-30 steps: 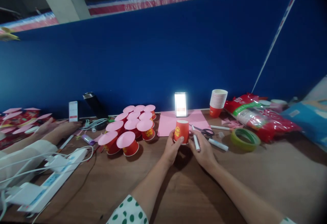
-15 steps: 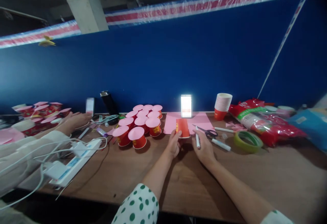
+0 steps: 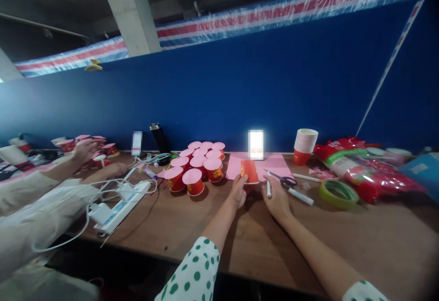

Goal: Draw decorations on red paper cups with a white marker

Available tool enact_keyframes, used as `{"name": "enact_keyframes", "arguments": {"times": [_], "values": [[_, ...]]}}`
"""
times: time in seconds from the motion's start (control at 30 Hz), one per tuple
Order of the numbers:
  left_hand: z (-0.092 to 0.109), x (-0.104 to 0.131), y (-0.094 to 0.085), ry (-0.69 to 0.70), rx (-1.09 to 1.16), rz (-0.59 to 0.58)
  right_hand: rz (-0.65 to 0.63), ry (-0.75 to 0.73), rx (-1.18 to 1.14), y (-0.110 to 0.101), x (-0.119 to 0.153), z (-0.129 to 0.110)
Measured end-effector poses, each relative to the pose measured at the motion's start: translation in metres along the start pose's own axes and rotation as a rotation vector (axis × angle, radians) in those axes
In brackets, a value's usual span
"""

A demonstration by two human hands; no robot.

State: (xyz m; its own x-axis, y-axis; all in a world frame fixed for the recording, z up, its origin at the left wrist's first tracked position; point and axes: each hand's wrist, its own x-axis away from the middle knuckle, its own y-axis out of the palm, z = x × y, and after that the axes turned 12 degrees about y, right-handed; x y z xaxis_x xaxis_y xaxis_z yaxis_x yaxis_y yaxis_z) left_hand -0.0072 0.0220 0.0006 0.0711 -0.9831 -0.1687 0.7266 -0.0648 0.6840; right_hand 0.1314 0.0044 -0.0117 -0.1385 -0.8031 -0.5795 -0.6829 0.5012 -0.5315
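My left hand (image 3: pixel 239 191) is closed around the side of a red paper cup (image 3: pixel 250 172) with yellow lettering. The cup's pale rim is at its lower end, towards me. Between the fingers of my right hand (image 3: pixel 277 196) is a white marker-like pen (image 3: pixel 269 186), held apart from the cup. Just beyond the right hand lie dark-handled scissors (image 3: pixel 286 181). Behind the cup a sheet of pink paper (image 3: pixel 274 161) rests on the table, a bright phone (image 3: pixel 256 144) standing at its back edge. Left of it, several red cups (image 3: pixel 192 181) stand topped with pink paper discs.
A stack of paper cups (image 3: pixel 305 145), a roll of tape (image 3: pixel 338 194), a white pen (image 3: pixel 301 196) and red plastic bags (image 3: pixel 370 173) lie to the right. A power strip (image 3: pixel 121 209) with cables, a black flask (image 3: pixel 160 141) and a co-worker's hand (image 3: pixel 84 151) are on the left.
The view has turned slightly left, so everything sits further right. The co-worker's hands have moved among their own things. My hands keep the same hold on cup and pen.
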Motion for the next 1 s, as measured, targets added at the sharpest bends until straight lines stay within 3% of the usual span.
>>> {"name": "enact_keyframes", "arguments": {"times": [0.6,1.0], "values": [[0.007,0.003,0.005,-0.035,0.011,0.064,-0.002,0.003,0.008,0.003,-0.002,0.006],[0.010,0.014,0.012,0.008,-0.051,0.028,-0.038,0.018,0.037,0.002,0.002,0.002]]}}
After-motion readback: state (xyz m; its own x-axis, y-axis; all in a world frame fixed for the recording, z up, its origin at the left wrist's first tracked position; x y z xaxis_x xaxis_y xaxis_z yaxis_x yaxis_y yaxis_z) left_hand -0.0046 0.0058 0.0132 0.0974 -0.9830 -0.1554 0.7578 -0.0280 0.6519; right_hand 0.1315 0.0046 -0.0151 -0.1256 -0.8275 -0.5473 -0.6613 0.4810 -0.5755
